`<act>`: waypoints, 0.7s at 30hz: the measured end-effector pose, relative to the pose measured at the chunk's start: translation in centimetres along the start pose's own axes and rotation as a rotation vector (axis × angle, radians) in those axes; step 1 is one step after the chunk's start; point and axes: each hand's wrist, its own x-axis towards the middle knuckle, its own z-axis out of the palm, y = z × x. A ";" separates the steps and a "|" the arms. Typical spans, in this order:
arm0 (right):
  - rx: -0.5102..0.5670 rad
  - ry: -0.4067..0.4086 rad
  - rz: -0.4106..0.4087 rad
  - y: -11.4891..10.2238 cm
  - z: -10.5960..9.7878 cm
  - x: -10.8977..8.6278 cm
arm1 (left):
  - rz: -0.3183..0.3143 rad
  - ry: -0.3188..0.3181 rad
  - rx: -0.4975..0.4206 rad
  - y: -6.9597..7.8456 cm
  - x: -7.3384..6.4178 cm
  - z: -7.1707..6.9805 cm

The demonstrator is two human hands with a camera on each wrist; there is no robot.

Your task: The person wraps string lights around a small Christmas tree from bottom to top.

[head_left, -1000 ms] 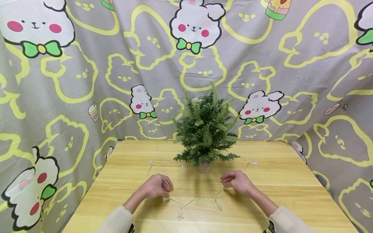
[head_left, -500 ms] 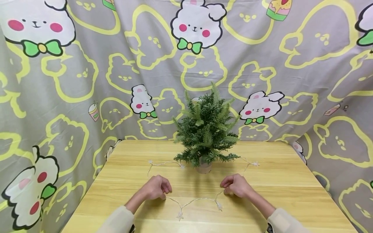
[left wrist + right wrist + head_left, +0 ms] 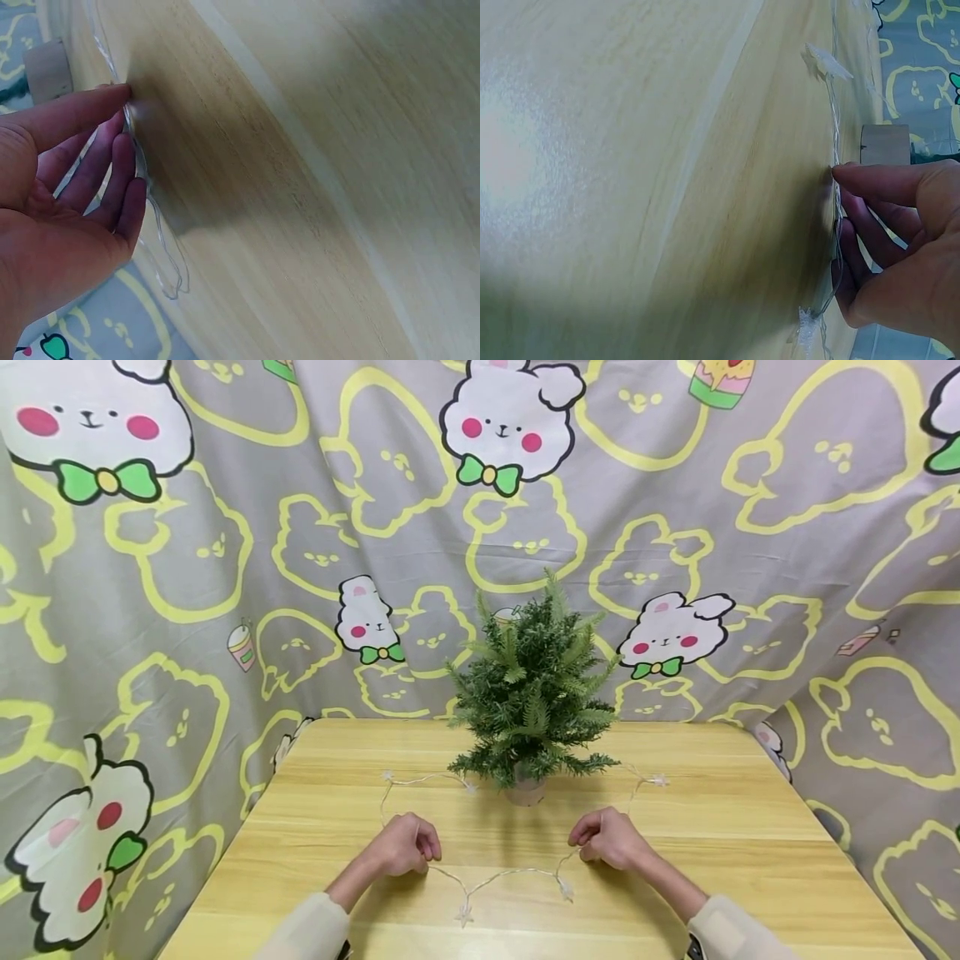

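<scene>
A string of fairy lights (image 3: 510,872) with clear star-shaped bulbs lies in a loose loop on the wooden table, in front of and around the sides of a small artificial Christmas tree (image 3: 534,693). My left hand (image 3: 405,845) pinches its thin wire between thumb and fingertips on the left of the loop. Across from it, my right hand (image 3: 611,839) pinches the wire on the right side. One star (image 3: 464,915) hangs off the front stretch between the hands. The right wrist view has a star (image 3: 826,64) beyond the fingertips. Behind the tree, the wire is hidden.
The tree stands in a pale pot (image 3: 525,791) toward the back of the table (image 3: 300,877). A grey curtain (image 3: 420,543) with yellow outlines and rabbit prints encloses the back and sides. Star bulbs lie to the tree's left and right.
Both hands have come slightly toward the front edge and lower, still holding the wire. The tree and the front stretch of lights look almost unchanged.
</scene>
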 end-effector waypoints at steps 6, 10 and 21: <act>-0.005 0.005 -0.007 0.1 0.2 0.0 | 0.001 -0.007 0.013 -0.3 0.2 0.1; -0.004 0.007 -0.021 0.1 0.3 0.1 | 0.012 -0.016 0.016 -0.4 0.3 0.1; 0.009 0.005 -0.013 0.0 0.5 -0.1 | -0.015 -0.018 0.003 0.0 0.2 0.3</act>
